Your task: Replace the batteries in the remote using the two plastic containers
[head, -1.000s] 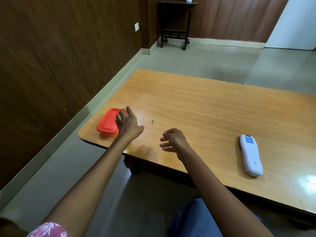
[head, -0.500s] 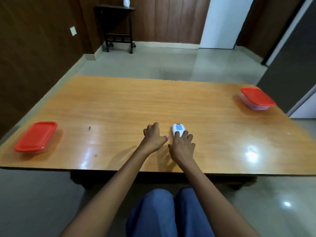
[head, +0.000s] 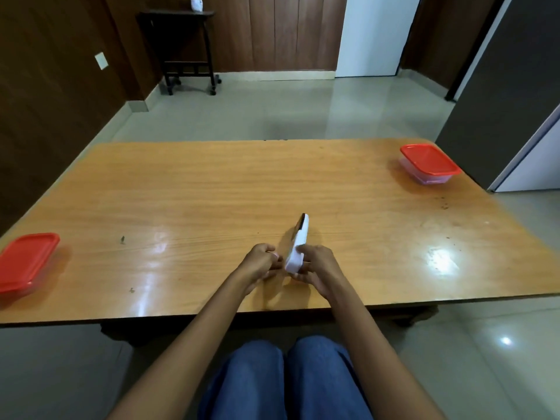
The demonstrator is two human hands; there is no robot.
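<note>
The white remote [head: 298, 244] is tipped up on its long edge near the table's front middle, its far end pointing away from me. My right hand [head: 316, 266] grips its near end from the right. My left hand [head: 257, 263] is curled at the remote's near left side, fingertips touching it. One plastic container with a red lid [head: 25, 262] sits at the table's left edge. A second red-lidded container [head: 428, 162] with a clear base stands at the far right corner. Both lids are on.
The wooden table [head: 212, 192] has small dark specks on its left and right parts. My knees in blue trousers [head: 285, 380] are below the front edge. A dark side table [head: 185, 50] stands by the back wall.
The remote lay flat under my right hand; now it is raised on its edge. Both hands have pulled nearer to me and closed on its near end. Earlier my left hand left the left container.
</note>
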